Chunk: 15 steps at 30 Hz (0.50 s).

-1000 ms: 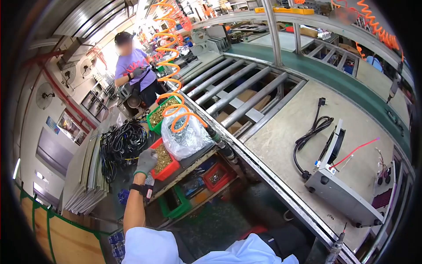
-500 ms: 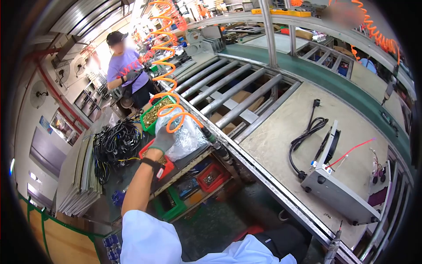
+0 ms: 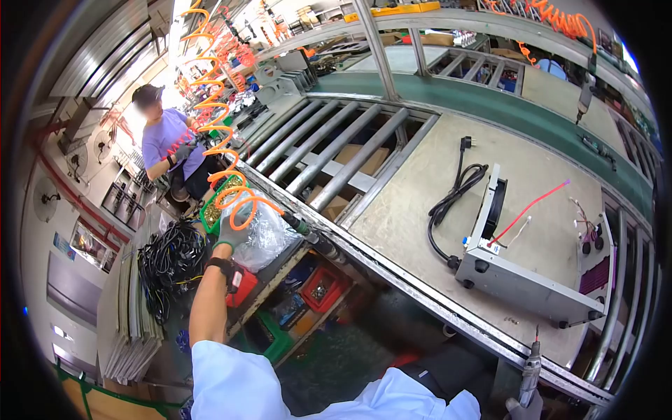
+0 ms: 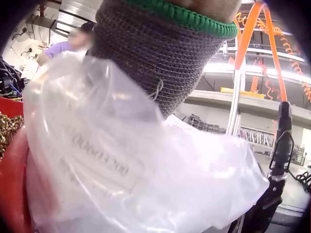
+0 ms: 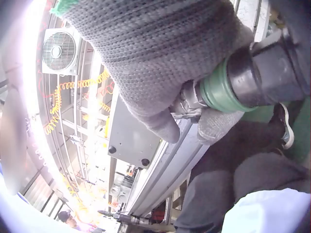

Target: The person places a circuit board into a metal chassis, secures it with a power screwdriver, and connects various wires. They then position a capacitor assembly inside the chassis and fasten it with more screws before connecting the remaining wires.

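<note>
My gloved left hand [image 3: 231, 232] reaches into a clear plastic bag [image 3: 264, 234] on the side bench. In the left wrist view the grey glove cuff [image 4: 150, 53] goes down behind the printed plastic of the bag, which hides the fingers. A red bin [image 3: 241, 285] is right beside the bag, with small brass-coloured screws [image 4: 9, 131] in it. At the lower right, my gloved right hand [image 5: 165, 68] grips a power screwdriver [image 5: 221, 90] with a green ring, fingers curled round it. Its bit points up in the head view, beside the worktable edge.
A grey metal case [image 3: 532, 280] with a black fan stands on the worktable [image 3: 406, 196], a power cord [image 3: 448, 203] next to it. Beyond lie rollers [image 3: 329, 150]. A green bin [image 3: 222, 203], bundled black cables [image 3: 171, 255] and an orange coiled hose [image 3: 213, 126] surround the bag. Another person [image 3: 168, 143] stands behind.
My left hand has moved from the red bin of screws over to the plastic bag and into it. My right hand has come into view at the screwdriver. The head view has swung right.
</note>
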Tool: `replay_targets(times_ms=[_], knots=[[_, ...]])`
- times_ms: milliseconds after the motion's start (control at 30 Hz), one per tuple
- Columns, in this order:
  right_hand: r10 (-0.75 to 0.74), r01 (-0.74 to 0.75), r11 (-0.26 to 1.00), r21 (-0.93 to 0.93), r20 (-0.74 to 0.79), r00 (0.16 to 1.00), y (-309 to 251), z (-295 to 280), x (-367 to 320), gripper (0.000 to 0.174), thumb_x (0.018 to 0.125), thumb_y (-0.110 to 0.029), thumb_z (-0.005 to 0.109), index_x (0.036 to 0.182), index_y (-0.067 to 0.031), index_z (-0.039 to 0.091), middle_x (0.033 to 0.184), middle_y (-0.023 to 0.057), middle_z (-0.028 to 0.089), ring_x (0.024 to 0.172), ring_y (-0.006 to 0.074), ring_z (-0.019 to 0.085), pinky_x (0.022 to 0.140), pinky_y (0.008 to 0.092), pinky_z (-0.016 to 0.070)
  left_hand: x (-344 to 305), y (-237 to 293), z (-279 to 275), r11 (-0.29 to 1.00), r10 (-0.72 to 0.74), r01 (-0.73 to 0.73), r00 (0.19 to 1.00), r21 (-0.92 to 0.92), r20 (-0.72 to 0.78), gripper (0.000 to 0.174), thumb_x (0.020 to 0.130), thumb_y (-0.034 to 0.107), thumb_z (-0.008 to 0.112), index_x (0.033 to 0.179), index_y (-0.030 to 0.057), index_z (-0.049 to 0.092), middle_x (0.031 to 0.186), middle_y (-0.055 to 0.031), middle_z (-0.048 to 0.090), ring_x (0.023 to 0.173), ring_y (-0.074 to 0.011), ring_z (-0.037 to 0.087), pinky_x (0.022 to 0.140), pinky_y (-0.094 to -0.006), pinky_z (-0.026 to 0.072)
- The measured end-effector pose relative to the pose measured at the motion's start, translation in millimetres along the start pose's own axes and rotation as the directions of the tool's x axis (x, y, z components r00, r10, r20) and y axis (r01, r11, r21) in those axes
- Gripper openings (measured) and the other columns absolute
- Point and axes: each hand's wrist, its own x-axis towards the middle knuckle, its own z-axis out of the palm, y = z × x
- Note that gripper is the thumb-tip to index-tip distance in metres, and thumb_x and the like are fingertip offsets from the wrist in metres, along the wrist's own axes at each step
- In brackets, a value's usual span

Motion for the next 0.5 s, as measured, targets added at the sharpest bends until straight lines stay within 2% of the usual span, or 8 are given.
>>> replay_targets(times_ms=[67,167,200,267,300,333,400,500], knots=[[0.061,-0.061,0.998,-0.026,0.008,0.998,-6,-3,-3,0.051,0.088,-0.014,0.07,0.134,0.0023,0.055,0.068,0.001,0.057,0.048,0.0089,0.048,0.046,0.0252,0.0381,-7,-3,-19,0.971,-0.053,0.066,0.997,-0.23,0.062,0.018,0.074,0.013,0.079,0.09,0.0052,0.077,0.087,-0.0153,0.075,0.076,-0.026,0.074,0.074,-0.0366,0.0579],[0.065,-0.065,0.998,0.011,0.008,0.998,-11,2,-3,0.049,0.088,-0.014,0.07,0.133,0.0021,0.056,0.067,0.0014,0.057,0.047,0.0084,0.047,0.045,0.0249,0.0367,-41,42,-63,0.683,-0.143,0.257,0.965,-0.684,0.22,0.017,0.081,0.013,0.077,0.093,0.0006,0.076,0.082,-0.0068,0.072,0.071,-0.0167,0.07,0.07,-0.0318,0.0571],[0.056,-0.056,0.998,0.036,0.001,0.998,-11,3,-3,0.048,0.088,-0.014,0.07,0.132,0.0018,0.056,0.067,0.0015,0.057,0.046,0.0081,0.046,0.045,0.0246,0.0359,-53,57,-73,0.636,-0.139,0.278,0.959,-0.72,0.248,0.017,0.088,0.013,0.074,0.095,-0.0025,0.073,0.082,-0.0021,0.067,0.071,-0.0109,0.065,0.067,-0.0272,0.0545],[0.106,-0.106,0.994,0.015,0.01,0.994,-9,2,0,0.049,0.086,-0.016,0.072,0.13,0.0001,0.058,0.072,0.004,0.061,0.053,0.0105,0.053,0.05,0.0266,0.0419,-79,82,-89,0.713,-0.057,0.251,0.951,-0.654,0.303,0.017,0.09,0.012,0.07,0.099,-0.002,0.07,0.082,-0.0029,0.067,0.069,-0.0118,0.064,0.065,-0.0268,0.0529],[0.143,-0.143,0.99,0.003,-0.002,0.99,-8,0,-2,0.049,0.085,-0.017,0.074,0.129,-0.0008,0.058,0.075,0.0053,0.063,0.057,0.0118,0.056,0.053,0.0276,0.0448,-100,112,-99,0.669,0.031,0.251,0.931,-0.7,0.364,0.016,0.092,0.013,0.067,0.1,-0.0012,0.069,0.082,-0.0025,0.067,0.068,-0.0109,0.063,0.064,-0.0264,0.0516],[0.155,-0.155,0.988,0.021,-0.016,0.988,-6,1,0,0.042,0.083,-0.015,0.073,0.118,0.0006,0.058,0.072,0.0058,0.062,0.051,0.0137,0.058,0.047,0.0287,0.0458,-119,148,-108,0.782,0.116,0.157,0.915,-0.604,0.387,0.018,0.092,0.012,0.065,0.103,-0.002,0.069,0.08,-0.0028,0.067,0.069,-0.0108,0.064,0.064,-0.0263,0.0523],[0.19,-0.189,0.981,0.04,-0.039,0.981,-6,3,4,0.036,0.079,-0.016,0.075,0.106,0.0016,0.059,0.071,0.0068,0.062,0.05,0.0146,0.061,0.045,0.0308,0.0482,-166,215,-100,0.607,0.24,0.206,0.873,-0.767,0.425,0.018,0.091,0.01,0.063,0.099,-0.0039,0.071,0.08,-0.0054,0.07,0.066,-0.0126,0.066,0.06,-0.0267,0.0538],[0.189,-0.189,0.982,0.005,-0.05,0.981,-6,1,3,0.04,0.074,-0.024,0.082,0.1,0.0003,0.062,0.075,0.0062,0.063,0.058,0.0123,0.059,0.052,0.0321,0.0495,-217,329,-69,0.581,0.387,0.274,0.735,-0.767,0.556,0.016,0.09,0.004,0.067,0.103,-0.0014,0.074,0.08,-0.0061,0.071,0.068,-0.0123,0.068,0.061,-0.0268,0.0555]])
